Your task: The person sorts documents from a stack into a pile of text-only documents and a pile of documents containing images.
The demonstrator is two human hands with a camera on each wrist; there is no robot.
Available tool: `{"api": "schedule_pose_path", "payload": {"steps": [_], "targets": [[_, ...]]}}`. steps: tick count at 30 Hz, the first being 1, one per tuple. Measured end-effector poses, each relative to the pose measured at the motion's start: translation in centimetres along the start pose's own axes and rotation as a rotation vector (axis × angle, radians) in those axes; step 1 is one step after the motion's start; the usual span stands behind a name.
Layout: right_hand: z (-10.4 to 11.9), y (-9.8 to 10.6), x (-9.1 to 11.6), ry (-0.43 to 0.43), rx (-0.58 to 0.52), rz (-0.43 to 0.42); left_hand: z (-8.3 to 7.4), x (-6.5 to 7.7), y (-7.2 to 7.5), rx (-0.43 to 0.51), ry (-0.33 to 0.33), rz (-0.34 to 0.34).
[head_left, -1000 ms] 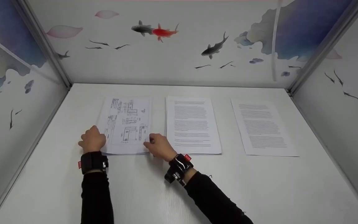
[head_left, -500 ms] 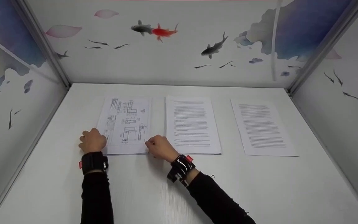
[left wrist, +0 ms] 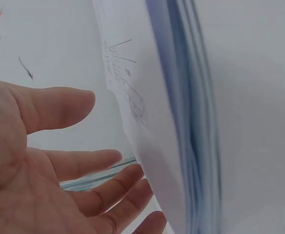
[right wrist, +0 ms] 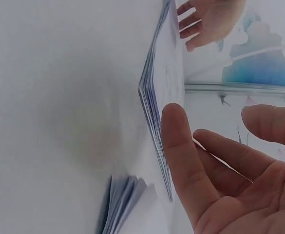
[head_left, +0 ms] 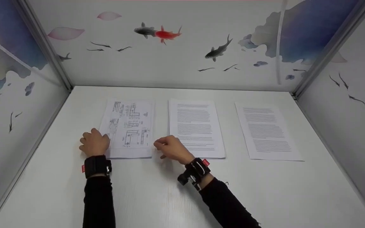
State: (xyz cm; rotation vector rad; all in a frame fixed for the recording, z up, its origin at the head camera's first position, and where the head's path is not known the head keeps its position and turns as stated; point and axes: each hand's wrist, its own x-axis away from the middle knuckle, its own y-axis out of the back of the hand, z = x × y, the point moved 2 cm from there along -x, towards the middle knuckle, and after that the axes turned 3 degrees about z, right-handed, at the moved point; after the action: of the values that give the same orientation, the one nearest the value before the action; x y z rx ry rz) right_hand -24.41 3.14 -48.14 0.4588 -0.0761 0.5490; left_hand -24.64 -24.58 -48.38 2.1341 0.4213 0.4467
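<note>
A paper stack (head_left: 131, 129) topped by a technical drawing lies at the left of the table. At its left side is my left hand (head_left: 94, 143); in the left wrist view the fingers are loosely bent, fingertips right at the stack's edge, thumb apart. My right hand (head_left: 174, 149) is just off the stack's right edge, overlapping the lower left of the middle stack (head_left: 196, 126) of printed text pages in the head view. Up close, the right fingers (right wrist: 183, 156) are extended and hold nothing. The drawing stack's layered page edges (right wrist: 149, 97) show beside them.
A printed text page (head_left: 266, 129) lies at the right of the white table (head_left: 265, 190). Panels with painted fish (head_left: 166, 34) enclose the table at the back and both sides. Several fanned page edges (right wrist: 120, 204) show low in the right wrist view.
My right hand has moved right, away from the drawing stack's right edge, and its fingers have loosened. The left hand has barely shifted, and the paper stacks lie where they were.
</note>
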Motion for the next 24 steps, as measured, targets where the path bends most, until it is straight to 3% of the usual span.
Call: {"api": "schedule_pose_path", "payload": {"steps": [7,13,19,24], "targets": [[-1.8,4.3,1.0,0.063,-0.123,-0.097,-2.3,0.3,-0.8,0.012,-0.085,-0.030],[-4.1,8.8,2.0,0.118,-0.125,-0.340,-4.6,0.7,-2.4,0.044,-0.214,-0.046],[-6.3,13.3,3.2,0.077,0.036,-0.562,-6.5,1.4,-3.7,0.089,-0.334,-0.038],[-8.4,17.5,4.9,-0.039,0.199,-0.643,-7.9,2.1,-4.7,0.088,-0.393,0.018]]}}
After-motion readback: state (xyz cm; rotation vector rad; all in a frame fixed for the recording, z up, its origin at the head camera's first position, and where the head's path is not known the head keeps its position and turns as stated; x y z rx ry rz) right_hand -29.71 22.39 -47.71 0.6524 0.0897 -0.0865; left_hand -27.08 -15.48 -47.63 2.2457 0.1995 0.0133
